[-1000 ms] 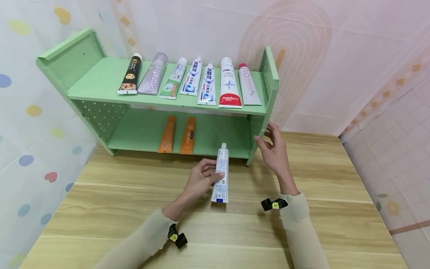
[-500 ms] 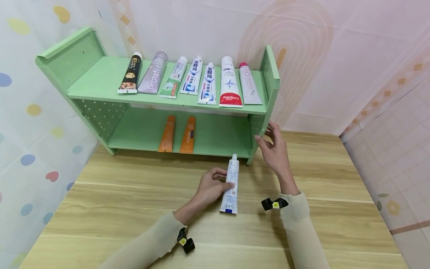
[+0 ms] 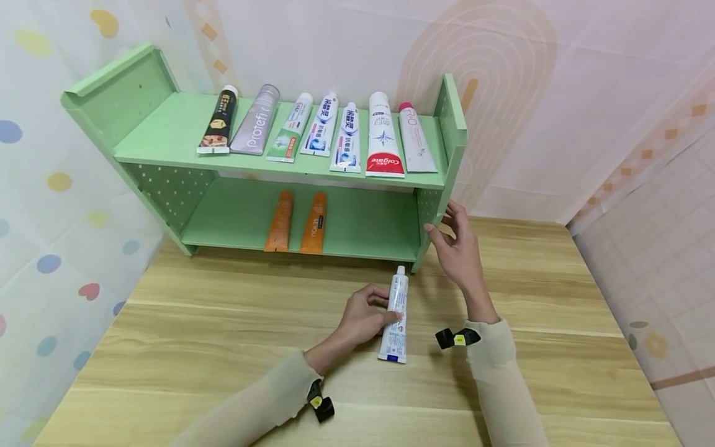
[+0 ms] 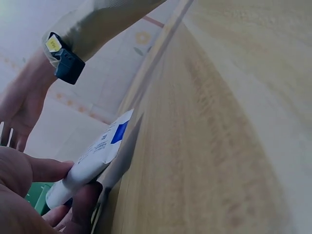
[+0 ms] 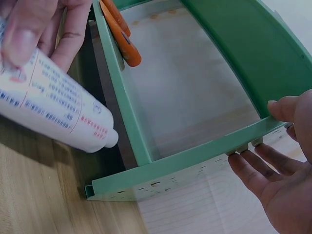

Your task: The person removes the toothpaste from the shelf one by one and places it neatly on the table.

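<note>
My left hand point(image 3: 365, 315) pinches a white toothpaste tube point(image 3: 397, 323) between thumb and fingers, low over the table in front of the shelf. The tube's printed side faces up, cap toward the shelf and blue-marked flat end toward me. In the left wrist view the tube point(image 4: 92, 156) casts a shadow on the wood. My right hand point(image 3: 459, 251) holds the right side panel of the green two-tier shelf point(image 3: 368, 223). In the right wrist view its thumb lies on the inner side of the panel edge point(image 5: 195, 151), with the fingers against the outside.
Several toothpaste tubes lie side by side on the upper tier, from a black one point(image 3: 218, 121) to a pink-capped one point(image 3: 418, 138). Two orange tubes point(image 3: 314, 223) lie on the lower tier. The wooden table point(image 3: 223, 323) meets patterned wall cloth point(image 3: 514, 112) behind the shelf.
My left hand has moved right and toward me with the white toothpaste tube, away from the lower tier's front edge. The right hand has stayed on the side panel.
</note>
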`<state>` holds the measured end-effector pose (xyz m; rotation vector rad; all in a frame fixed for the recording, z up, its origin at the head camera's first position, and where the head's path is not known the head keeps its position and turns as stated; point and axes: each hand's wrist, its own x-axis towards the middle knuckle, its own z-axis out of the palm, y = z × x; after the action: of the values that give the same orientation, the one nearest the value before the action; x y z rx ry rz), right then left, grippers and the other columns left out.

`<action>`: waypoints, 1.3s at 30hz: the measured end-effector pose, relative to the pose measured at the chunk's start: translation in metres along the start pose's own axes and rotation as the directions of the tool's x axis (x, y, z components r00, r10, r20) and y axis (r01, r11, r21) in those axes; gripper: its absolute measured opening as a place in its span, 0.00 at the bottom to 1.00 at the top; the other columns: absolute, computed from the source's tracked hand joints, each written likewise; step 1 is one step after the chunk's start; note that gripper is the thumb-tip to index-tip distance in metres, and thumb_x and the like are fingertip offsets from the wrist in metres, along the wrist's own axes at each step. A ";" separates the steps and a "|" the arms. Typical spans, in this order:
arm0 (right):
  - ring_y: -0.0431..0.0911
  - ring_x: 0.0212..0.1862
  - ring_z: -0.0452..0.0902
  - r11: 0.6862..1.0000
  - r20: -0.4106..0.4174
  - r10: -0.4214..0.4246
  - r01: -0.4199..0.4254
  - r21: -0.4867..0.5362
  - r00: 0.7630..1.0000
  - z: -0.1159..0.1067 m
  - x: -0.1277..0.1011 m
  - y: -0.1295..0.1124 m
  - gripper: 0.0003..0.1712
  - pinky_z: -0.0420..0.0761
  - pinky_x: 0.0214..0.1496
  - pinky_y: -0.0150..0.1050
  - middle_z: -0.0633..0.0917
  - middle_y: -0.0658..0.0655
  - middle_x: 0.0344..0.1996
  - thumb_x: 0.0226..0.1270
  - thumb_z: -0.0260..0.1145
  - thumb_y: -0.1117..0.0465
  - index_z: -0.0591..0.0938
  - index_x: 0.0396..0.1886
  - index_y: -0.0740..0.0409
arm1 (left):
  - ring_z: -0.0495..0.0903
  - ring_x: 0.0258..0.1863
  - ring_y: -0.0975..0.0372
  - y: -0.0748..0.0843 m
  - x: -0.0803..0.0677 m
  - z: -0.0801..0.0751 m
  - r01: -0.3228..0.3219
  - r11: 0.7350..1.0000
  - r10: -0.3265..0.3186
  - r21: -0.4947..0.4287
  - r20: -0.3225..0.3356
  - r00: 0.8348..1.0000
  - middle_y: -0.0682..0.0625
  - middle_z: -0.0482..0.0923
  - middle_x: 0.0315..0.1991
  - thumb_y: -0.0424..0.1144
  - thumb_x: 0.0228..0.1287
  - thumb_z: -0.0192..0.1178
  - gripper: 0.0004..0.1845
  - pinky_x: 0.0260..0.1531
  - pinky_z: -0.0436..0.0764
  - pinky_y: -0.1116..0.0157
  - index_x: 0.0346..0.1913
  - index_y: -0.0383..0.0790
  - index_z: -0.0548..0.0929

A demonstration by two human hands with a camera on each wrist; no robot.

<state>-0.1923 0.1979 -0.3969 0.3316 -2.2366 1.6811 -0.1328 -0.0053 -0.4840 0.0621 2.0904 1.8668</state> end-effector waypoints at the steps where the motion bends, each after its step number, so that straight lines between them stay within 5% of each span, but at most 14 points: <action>1: 0.54 0.67 0.74 1.000 0.000 0.000 0.000 0.001 1.000 0.000 0.000 0.000 0.32 0.81 0.58 0.26 0.73 0.58 0.71 0.77 0.62 0.63 0.66 0.77 0.48 | 0.86 0.29 0.62 0.000 0.000 0.001 0.000 1.000 0.000 0.007 0.002 1.000 0.38 0.85 0.46 0.28 0.55 0.74 0.23 0.24 0.86 0.66 0.53 0.31 0.78; 16: 0.55 0.67 0.74 1.000 0.003 -0.017 0.017 0.019 1.000 0.001 0.002 0.002 0.32 0.82 0.56 0.23 0.73 0.60 0.71 0.77 0.62 0.63 0.67 0.77 0.52 | 0.81 0.24 0.61 0.003 0.001 0.015 -0.067 0.984 0.062 0.167 0.037 0.997 0.40 0.82 0.41 0.32 0.53 0.78 0.24 0.20 0.85 0.65 0.50 0.30 0.78; 23: 0.54 0.67 0.74 1.000 0.007 -0.008 0.008 0.012 1.000 0.000 0.002 0.002 0.32 0.81 0.57 0.24 0.73 0.58 0.71 0.77 0.62 0.63 0.66 0.77 0.50 | 0.80 0.27 0.63 0.007 -0.002 0.017 -0.113 0.944 0.110 0.310 0.026 0.994 0.44 0.83 0.39 0.36 0.54 0.79 0.25 0.23 0.82 0.68 0.52 0.31 0.81; 31: 0.63 0.68 0.73 0.999 0.001 -0.031 0.031 0.031 1.000 0.001 0.002 0.001 0.32 0.81 0.56 0.23 0.72 0.64 0.72 0.76 0.63 0.65 0.66 0.76 0.56 | 0.81 0.19 0.63 0.013 -0.006 0.017 -0.067 0.946 0.050 0.319 0.061 0.997 0.43 0.81 0.38 0.35 0.57 0.76 0.30 0.15 0.84 0.65 0.59 0.29 0.76; 39: 0.57 0.67 0.74 0.999 0.004 -0.031 0.031 0.029 0.999 0.000 0.002 0.001 0.32 0.82 0.56 0.23 0.73 0.61 0.72 0.76 0.63 0.64 0.67 0.76 0.52 | 0.80 0.17 0.62 0.014 -0.006 0.014 -0.082 0.936 0.055 0.343 0.090 0.994 0.45 0.82 0.36 0.36 0.59 0.75 0.33 0.13 0.82 0.64 0.63 0.28 0.74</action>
<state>-0.1941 0.1979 -0.3973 0.3758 -2.2004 1.6997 -0.1258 0.0083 -0.4697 0.2915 2.3628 1.4825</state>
